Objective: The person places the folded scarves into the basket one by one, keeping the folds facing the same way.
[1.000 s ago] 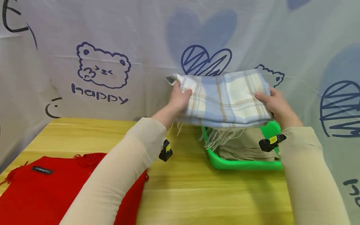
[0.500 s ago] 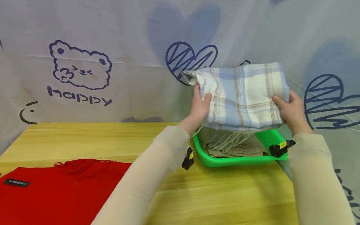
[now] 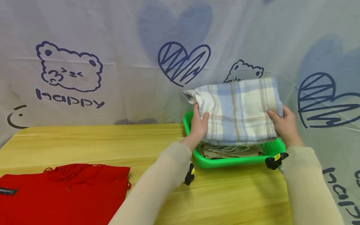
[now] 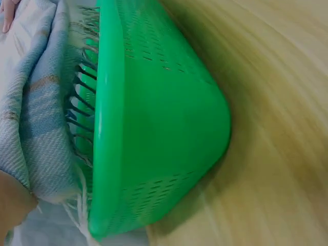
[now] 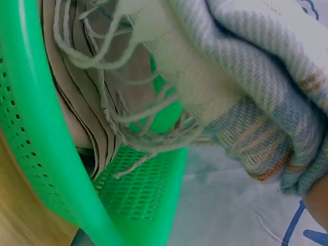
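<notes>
A folded plaid scarf [image 3: 239, 109], pale blue, white and tan with fringed ends, is held over the green basket [image 3: 225, 162]. My left hand [image 3: 198, 126] grips its left edge, thumb on top, and my right hand [image 3: 285, 125] grips its right edge the same way. Inside the basket lies a folded khaki cloth [image 5: 84, 77], partly covered by the scarf in the head view. In the right wrist view the scarf's fringe [image 5: 148, 123] dangles over that cloth. The left wrist view shows the scarf [image 4: 46, 118] close to the basket's rim [image 4: 108, 118].
A red fringed scarf [image 3: 78, 193] with a dark label lies flat at the left of the wooden table [image 3: 140, 147]. The basket stands near the table's right edge. Behind hangs a printed curtain [image 3: 126, 47] with hearts and bears.
Both hands carried the plaid scarf right over the basket, then lowered it closer to the rim. The head view has turned to the right, so the red scarf sits further left.
</notes>
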`<state>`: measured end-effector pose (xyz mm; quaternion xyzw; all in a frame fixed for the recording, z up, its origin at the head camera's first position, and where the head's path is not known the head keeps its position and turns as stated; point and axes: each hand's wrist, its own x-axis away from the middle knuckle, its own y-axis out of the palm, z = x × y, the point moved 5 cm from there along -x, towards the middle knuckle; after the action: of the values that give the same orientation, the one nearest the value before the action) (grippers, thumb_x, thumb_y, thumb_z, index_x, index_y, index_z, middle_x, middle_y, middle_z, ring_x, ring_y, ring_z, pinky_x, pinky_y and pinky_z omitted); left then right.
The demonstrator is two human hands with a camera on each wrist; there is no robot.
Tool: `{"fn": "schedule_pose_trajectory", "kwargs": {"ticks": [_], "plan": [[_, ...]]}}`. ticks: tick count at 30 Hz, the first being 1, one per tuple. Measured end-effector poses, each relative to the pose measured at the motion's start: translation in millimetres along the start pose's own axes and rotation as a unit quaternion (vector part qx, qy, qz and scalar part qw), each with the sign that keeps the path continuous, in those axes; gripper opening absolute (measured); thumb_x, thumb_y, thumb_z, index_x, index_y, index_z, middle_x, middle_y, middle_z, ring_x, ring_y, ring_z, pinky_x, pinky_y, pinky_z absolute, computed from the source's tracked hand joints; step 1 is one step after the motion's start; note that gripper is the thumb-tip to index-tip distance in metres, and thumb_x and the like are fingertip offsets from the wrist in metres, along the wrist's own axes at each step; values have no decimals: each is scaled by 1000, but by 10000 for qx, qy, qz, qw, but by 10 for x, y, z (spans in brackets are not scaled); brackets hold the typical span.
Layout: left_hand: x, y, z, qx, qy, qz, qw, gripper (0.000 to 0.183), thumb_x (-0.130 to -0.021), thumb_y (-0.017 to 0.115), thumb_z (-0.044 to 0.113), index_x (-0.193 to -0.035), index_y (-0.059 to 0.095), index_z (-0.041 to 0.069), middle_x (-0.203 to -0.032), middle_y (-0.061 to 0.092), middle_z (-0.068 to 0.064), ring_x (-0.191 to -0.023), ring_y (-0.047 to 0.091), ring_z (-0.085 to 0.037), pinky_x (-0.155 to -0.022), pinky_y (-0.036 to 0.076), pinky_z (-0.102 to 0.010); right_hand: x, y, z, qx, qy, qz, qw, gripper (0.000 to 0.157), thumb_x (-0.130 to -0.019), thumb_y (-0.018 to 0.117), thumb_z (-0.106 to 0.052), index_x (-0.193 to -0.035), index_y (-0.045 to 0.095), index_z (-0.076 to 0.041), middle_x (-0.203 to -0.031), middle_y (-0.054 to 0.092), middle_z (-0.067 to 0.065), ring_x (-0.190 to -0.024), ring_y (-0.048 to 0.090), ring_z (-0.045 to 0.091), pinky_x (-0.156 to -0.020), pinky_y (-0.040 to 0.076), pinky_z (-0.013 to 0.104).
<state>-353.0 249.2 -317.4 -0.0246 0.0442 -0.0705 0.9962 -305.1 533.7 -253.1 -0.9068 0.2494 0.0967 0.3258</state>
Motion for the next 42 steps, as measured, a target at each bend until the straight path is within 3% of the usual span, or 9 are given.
{"fn": "schedule_pose_trajectory", "kwargs": {"ticks": [8,12,18,24,27,31,33,40,42], "plan": [[-83,74,439,-34,1123,45,9937,56,-100,41,25,-149,15,18,-154,26,-7,-140,29,-24,-115,24,-38,-58,-202,-115,-1496,243,1199,9811,28,-88,63,-12,-116,60,-17,-90,52,-20,-86,47,-1,-87,36,18],[-40,111,430,-1,1151,66,9933,55,-100,41,25,-148,16,18,-152,31,-9,-138,33,-25,-114,27,-38,-58,-231,-66,-2136,404,1382,9663,26,-86,65,-8,-109,62,-20,-92,55,-15,-87,49,2,-90,36,18],[66,123,-31,-275,348,-56,9990,58,-102,37,29,-151,8,19,-155,23,-11,-139,30,-28,-113,28,-44,43,-42,212,-739,548,590,9940,48,-92,59,-25,-137,47,-12,-105,52,-15,-88,46,-3,-90,37,21],[158,169,-307,-611,-372,-192,9973,59,-102,33,22,-150,2,8,-143,38,-25,-129,43,-34,-107,36,-44,144,114,457,115,376,-88,9992,55,-94,54,-32,-137,42,1,-103,53,-10,-78,45,-7,-74,38,15],[173,196,-360,-885,-661,-289,9935,61,-102,33,17,-149,-3,2,-125,52,-30,-109,57,-37,-87,48,-40,162,158,519,345,318,-319,9984,55,-95,52,-32,-136,42,3,-113,54,7,-77,44,-8,-71,38,15],[161,231,-411,-1179,-986,-430,9872,66,-101,36,13,-148,-9,0,-121,53,-31,-83,61,-38,-58,39,-34,175,203,583,425,419,-629,9962,57,-96,48,-33,-138,39,5,-123,49,23,-77,48,-2,-70,43,18],[156,255,-425,-1550,-1084,-535,9805,69,-100,38,12,-148,-10,-1,-133,44,-31,-93,60,-37,-57,38,-32,188,212,615,448,531,-742,9948,59,-97,46,-33,-139,35,6,-127,47,28,-86,53,11,-76,46,27],[191,315,-437,-2399,-842,-270,9668,86,-91,45,-8,-149,-15,12,-154,3,-24,-131,35,-40,-62,46,-31,207,289,758,1524,1141,-1473,9706,69,-98,41,-28,-142,12,16,-141,24,42,-126,31,54,-102,30,61],[212,329,-413,-3187,-445,-251,9465,84,-91,42,-11,-150,-12,14,-155,-9,-21,-141,14,-41,-81,50,-33,203,332,767,2109,1194,-1672,9557,73,-97,43,-26,-142,6,17,-139,22,44,-124,29,57,-101,31,62]]}}
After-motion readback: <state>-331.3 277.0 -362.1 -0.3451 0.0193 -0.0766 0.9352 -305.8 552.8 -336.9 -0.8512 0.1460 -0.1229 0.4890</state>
